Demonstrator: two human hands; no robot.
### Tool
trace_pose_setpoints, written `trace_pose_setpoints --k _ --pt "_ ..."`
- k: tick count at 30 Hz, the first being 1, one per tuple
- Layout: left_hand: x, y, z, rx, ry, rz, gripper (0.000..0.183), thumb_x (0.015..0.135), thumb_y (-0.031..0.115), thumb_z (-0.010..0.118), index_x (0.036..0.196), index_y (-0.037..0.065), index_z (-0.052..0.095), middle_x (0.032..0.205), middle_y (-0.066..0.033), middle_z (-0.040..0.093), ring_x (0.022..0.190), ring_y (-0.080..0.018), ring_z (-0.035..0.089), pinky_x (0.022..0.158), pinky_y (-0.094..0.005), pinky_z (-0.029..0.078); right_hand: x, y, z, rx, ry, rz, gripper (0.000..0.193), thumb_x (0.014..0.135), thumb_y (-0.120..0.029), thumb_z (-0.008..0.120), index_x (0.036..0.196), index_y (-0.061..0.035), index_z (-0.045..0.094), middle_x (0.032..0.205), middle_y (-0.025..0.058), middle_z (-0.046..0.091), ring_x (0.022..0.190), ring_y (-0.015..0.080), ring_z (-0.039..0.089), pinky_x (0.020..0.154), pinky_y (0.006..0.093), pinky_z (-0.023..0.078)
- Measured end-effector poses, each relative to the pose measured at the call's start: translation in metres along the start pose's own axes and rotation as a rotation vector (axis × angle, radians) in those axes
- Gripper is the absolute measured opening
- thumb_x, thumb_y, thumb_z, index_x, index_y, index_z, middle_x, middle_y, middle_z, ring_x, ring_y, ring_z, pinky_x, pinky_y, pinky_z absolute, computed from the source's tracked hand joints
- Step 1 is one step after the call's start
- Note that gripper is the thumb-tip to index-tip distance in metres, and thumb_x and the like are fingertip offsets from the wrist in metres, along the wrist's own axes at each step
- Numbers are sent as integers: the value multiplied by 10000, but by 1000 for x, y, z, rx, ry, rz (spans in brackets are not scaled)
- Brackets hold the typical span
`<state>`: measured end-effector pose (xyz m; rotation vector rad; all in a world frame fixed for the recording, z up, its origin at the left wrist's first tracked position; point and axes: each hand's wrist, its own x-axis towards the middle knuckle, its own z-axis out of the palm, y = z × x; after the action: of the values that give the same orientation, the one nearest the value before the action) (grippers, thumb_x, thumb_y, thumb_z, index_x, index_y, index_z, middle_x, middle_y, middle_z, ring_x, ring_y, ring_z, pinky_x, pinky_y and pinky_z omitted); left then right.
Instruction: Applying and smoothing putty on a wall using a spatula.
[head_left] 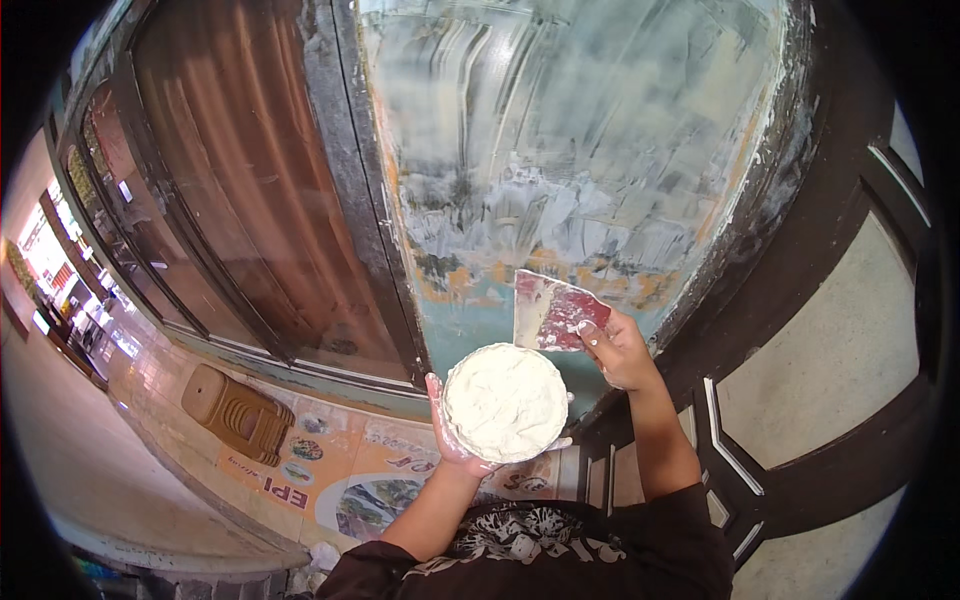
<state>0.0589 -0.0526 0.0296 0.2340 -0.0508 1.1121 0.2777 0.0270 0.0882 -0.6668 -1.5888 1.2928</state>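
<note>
My left hand (458, 446) is wrapped around the side and underside of a round tub of white putty (505, 402), whose open top faces up. Smears of white mark its fingers. In my right hand (622, 352) is a flat red putty scraper (560, 312), pinched at its right edge between thumb and fingers. Pale putty coats the scraper's left part. The scraper is just above and right of the tub, in front of the wall panel (570, 200). That panel is streaked with white and grey putty over green paint, with orange patches.
A dark-framed window (270, 190) with a brown curtain behind it stands on the left. Below it, a brown plastic stool (238, 414) lies on a printed orange banner (350, 470) spread over the floor. At right is a dark door (820, 350) with pale panels.
</note>
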Motion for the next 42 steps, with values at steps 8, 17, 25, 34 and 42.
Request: trace_pose_setpoints --k 8,17,25,34,42 --pt "21 -32 9 -31 40 7 1040 835 869 317 1578 142 274 1617 -192 268 1441 -486 307 1147 -689 250 -10 -6 -25 -189 -15 -115 348 1032 -73 526 1356 54 534 1199 80 671 1107 133 594 992 296 454" --pt "36 -49 1 -67 15 -13 1071 821 900 260 1577 140 277 1610 -188 283 1447 -468 310 1147 -682 262 -15 -3 -45 -223 -29 -107 349 1009 -27 526 1349 54 543 1190 88 676 1087 128 595 961 286 463" --pt "40 -52 -18 -133 3 98 969 891 823 307 1552 115 336 1580 -173 357 1412 -429 391 1151 -603 320 -4 -37 -31 -554 -289 -450 417 891 54 600 1295 -41 631 1253 161 675 1241 286 609 1068 361 444" --pt "33 -46 -14 -169 -92 166 972 912 799 316 1557 71 303 1576 -180 358 1390 -412 422 1139 -605 334 -6 -43 -20 -900 -610 -504 594 700 101 619 1260 -93 662 1361 108 621 1350 345 510 1144 495 376" --pt "33 -45 -18 -209 -107 147 1002 886 821 329 1565 85 291 1599 -172 320 1428 -418 369 1168 -591 300 6 -31 -36 -774 -598 -463 708 658 159 533 1310 -97 634 1313 133 644 1338 375 513 1128 458 398"
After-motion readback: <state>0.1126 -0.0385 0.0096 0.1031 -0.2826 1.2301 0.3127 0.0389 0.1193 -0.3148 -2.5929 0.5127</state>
